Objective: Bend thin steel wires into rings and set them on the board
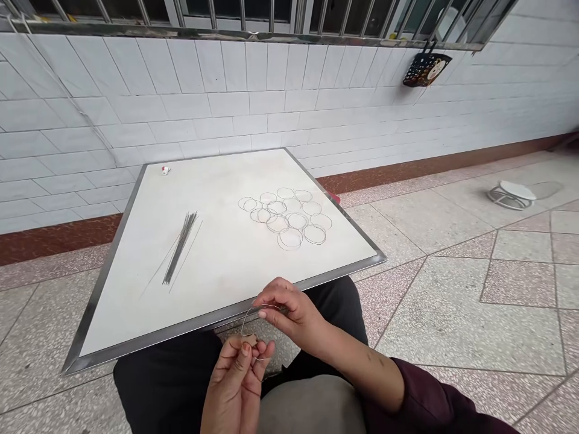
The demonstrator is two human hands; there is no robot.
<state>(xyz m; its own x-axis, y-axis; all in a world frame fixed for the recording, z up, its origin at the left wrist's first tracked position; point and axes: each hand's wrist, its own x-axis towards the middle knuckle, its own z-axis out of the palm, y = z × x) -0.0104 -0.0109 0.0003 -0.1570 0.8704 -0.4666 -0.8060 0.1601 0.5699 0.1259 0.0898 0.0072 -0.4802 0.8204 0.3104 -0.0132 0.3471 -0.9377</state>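
Observation:
A thin wire (245, 318) curves up from my left hand (237, 377) to my right hand (287, 310), just off the table's front edge. My left fingers pinch the wire together with a small brown piece (251, 340), whose material I cannot make out. The thumb and fingers of my right hand are closed on the upper part of the curve. On the table, several wire rings (297, 221) lie overlapping at the right. A bundle of straight wires (180, 250) lies at the left, with a few loose ones beside it.
The white table (217, 181) has a grey metal rim and stands close to a tiled wall. A small red and white object (165, 170) sits at its far left corner. To the right, a low stool (512, 194) stands on the floor. A patterned bag (426, 68) hangs from the window bars.

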